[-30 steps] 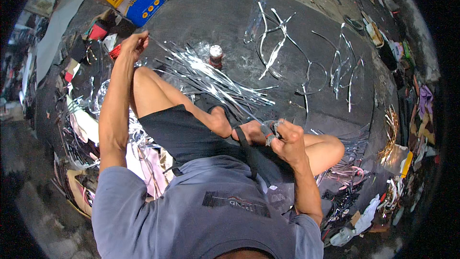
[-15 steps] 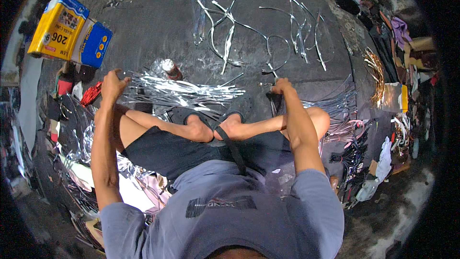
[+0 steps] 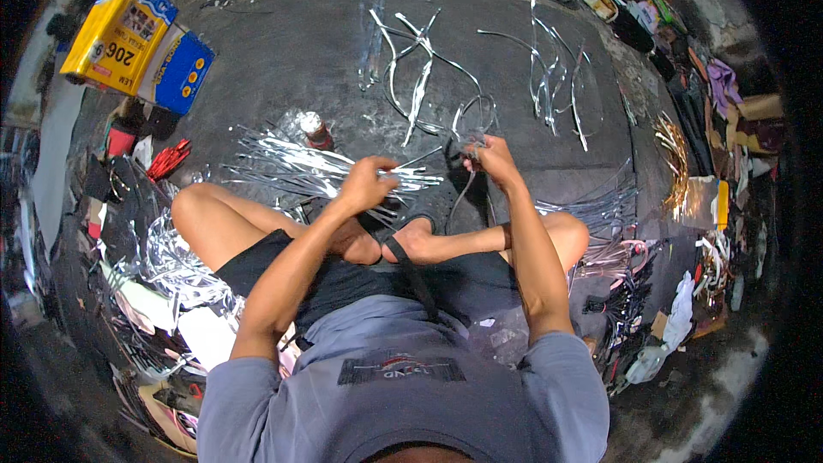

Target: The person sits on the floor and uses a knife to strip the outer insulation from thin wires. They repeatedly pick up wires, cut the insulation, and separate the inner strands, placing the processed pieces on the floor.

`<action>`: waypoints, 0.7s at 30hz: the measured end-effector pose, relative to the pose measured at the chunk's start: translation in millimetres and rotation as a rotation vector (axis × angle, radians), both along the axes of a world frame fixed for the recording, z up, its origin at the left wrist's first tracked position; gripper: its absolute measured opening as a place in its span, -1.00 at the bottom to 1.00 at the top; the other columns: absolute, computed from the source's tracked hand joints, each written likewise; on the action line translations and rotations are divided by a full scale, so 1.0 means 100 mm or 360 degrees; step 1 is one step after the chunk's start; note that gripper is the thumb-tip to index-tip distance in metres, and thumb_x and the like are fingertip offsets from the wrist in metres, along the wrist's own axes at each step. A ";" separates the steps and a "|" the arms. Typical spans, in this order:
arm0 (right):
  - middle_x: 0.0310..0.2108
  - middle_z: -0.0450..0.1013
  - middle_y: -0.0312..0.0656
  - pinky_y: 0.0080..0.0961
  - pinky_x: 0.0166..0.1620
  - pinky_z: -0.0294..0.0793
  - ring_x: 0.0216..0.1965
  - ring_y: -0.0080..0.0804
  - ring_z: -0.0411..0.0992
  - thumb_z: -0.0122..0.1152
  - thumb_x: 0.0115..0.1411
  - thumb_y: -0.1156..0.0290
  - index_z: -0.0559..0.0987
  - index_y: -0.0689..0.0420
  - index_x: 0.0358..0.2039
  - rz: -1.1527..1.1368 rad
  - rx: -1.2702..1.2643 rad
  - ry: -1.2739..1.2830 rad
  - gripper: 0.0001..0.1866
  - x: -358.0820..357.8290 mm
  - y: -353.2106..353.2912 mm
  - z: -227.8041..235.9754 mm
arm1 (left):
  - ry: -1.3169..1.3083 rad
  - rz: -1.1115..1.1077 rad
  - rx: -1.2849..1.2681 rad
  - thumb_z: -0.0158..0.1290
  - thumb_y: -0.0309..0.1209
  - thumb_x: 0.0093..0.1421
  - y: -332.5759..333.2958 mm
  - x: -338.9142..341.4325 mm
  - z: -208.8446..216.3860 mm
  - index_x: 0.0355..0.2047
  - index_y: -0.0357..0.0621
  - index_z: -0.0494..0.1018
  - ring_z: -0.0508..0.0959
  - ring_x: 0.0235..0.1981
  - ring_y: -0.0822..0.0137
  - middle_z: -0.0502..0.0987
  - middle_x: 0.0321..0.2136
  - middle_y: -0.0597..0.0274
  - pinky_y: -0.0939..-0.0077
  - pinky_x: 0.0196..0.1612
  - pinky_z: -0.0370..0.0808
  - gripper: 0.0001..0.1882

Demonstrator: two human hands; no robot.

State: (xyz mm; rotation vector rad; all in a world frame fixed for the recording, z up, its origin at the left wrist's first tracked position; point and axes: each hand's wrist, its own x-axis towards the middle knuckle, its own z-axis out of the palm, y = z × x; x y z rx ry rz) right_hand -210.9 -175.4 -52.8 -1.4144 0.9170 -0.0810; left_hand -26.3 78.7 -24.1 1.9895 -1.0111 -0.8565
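Observation:
My right hand (image 3: 492,163) is closed in a pinch on a thin silvery strip (image 3: 463,197). One part of it loops above the fingers, and a tail hangs toward my right foot. To its left, my left hand (image 3: 369,183) hovers over the right end of a bundle of shiny silver strips (image 3: 296,159). Its fingers are slightly bent and apart, with nothing visible in them. Several silver strips, joined in crossing pieces (image 3: 420,77), lie on the dark mat ahead. More silver strips (image 3: 549,69) lie to their right.
A foil-topped can (image 3: 315,130) stands behind the bundle. At the far left is a yellow and blue tin (image 3: 129,43), with red strips (image 3: 169,160) nearer me. Gold strips (image 3: 673,159) and dark cords (image 3: 621,291) lie on the right. My crossed legs border the work area.
My left hand has moved right, from the left end of the silver bundle to its right end. My right hand has drawn slightly left with the strip, lifting its loop off the mat.

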 end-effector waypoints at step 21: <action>-0.47 0.55 -0.21 -0.67 -0.54 0.32 -0.57 -0.60 0.40 0.41 0.03 0.19 0.56 0.22 -0.33 -0.0243 0.0021 -0.0867 -0.63 -0.52 0.77 1.62 | 0.1334 0.0112 -0.0889 0.09 -0.59 0.13 -0.77 -0.56 0.46 0.21 -0.26 0.34 0.53 -0.60 0.41 0.54 -0.62 0.29 0.53 -0.41 0.54 -0.42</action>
